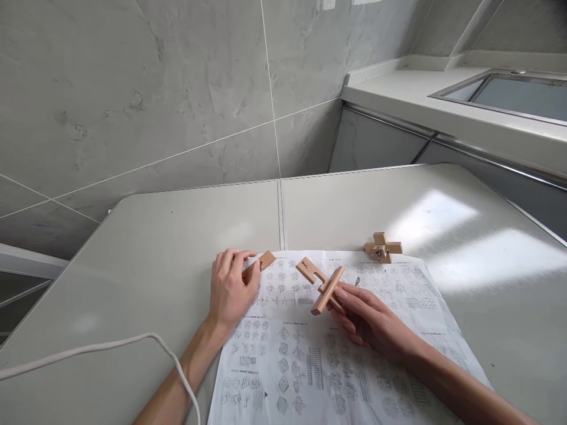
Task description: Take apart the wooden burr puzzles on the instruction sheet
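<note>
My right hand (370, 316) grips two joined wooden puzzle pieces (325, 286) above the printed sheet. One is a flat slotted piece with a dark mark; the other crosses it at an angle. At the sheet's far left edge, my left hand (234, 283) has its fingers closed around a flat wooden puzzle piece (267, 260), whose near part is hidden by the fingers. Diagrams of puzzle shapes cover the white instruction sheet (305, 330), which lies under both hands. An assembled wooden cross puzzle (383, 248) rests at the sheet's far right edge.
A pale table (177, 260) with a centre seam carries everything. Across my left forearm runs a white cable (110, 343). Behind the table stands a grey tiled wall (199, 88), and to the right a white counter (398, 97) with an inset sink.
</note>
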`<state>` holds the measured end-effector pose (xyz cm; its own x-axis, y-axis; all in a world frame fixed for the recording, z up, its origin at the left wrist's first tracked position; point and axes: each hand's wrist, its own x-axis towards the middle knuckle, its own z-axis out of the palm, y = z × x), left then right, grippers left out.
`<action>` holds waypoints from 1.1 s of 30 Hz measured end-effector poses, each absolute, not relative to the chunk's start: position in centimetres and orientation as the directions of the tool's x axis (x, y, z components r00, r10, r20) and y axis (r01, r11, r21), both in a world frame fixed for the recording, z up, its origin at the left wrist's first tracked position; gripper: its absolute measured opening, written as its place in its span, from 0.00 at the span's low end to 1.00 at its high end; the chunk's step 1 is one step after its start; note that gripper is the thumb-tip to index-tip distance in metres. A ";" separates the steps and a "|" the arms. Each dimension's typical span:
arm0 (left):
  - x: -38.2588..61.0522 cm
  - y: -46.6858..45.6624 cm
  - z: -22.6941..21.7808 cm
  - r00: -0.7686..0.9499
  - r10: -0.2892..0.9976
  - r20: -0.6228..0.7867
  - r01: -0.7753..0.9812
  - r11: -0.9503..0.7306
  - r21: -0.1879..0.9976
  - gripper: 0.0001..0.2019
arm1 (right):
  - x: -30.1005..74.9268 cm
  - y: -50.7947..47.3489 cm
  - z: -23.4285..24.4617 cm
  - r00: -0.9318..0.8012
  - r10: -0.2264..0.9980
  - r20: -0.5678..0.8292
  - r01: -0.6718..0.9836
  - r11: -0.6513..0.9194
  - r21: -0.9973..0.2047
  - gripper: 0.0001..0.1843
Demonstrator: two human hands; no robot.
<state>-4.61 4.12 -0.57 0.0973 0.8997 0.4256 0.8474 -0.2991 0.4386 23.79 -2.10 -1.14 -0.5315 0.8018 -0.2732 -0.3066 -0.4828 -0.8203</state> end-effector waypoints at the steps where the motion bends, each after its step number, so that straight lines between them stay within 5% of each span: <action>1: -4.4 3.9 -0.3 0.099 0.909 0.405 0.805 -0.312 0.504 0.08 | 23.8 -2.1 -1.1 -0.536 0.799 -0.274 -0.288 -0.478 -0.830 0.23; 4: -3.6 2.6 0.6 0.211 0.960 0.185 0.545 -0.272 0.793 0.13 | 23.8 -2.2 -0.7 -0.551 0.789 -0.271 -0.194 -0.437 -0.878 0.24; 7: -2.4 1.2 1.3 0.387 0.918 -0.089 0.228 -0.002 0.974 0.23 | 23.7 -2.3 -0.2 -0.580 0.778 -0.243 -0.084 -0.354 -0.931 0.26; 11: -1.1 0.2 1.7 0.515 0.829 -0.219 0.019 0.244 0.970 0.24 | 23.4 -2.6 -0.1 -0.619 0.761 -0.194 -0.029 -0.269 -0.963 0.27; 16: -1.1 0.4 1.5 0.516 0.820 -0.247 -0.058 0.321 0.945 0.18 | 23.3 -2.6 -0.8 -0.604 0.786 -0.133 -0.198 -0.310 -0.930 0.21; 33: -1.1 0.8 1.2 0.561 0.798 -0.220 -0.038 0.290 0.956 0.17 | 24.1 -1.9 -1.9 -0.628 0.766 -0.135 -0.304 -0.401 -0.864 0.29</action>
<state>-1.13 0.85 1.23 0.5611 0.7981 -0.2196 -0.0382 0.2899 0.9563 24.11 -1.93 -1.89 -0.6283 0.7662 -0.1347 -0.3044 -0.4015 -0.8638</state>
